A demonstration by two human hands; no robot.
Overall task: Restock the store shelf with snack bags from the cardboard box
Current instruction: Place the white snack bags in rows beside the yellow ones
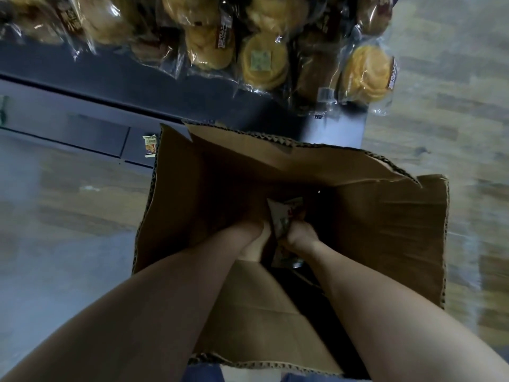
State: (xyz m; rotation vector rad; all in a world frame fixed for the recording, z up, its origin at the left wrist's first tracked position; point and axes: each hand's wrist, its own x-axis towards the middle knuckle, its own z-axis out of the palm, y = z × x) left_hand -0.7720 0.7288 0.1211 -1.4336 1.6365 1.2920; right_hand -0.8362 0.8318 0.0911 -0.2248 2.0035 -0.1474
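Note:
An open cardboard box (385, 238) stands on the floor right below me, its flaps spread outward. Both my arms reach deep into its dark inside. My right hand (298, 234) is shut on a small snack bag (283, 216) with a pale printed wrapper, held upright. My left hand (254, 238) presses against the same bag from the left; its fingers are hidden in shadow. The dark store shelf (115, 70) runs across the top, loaded with clear bags of round golden pastries (261, 62).
One small snack packet (150, 146) lies on the floor by the box's far left corner, next to the shelf's dark base (68, 130). Wood-pattern floor (454, 78) shows to the right and left of the box.

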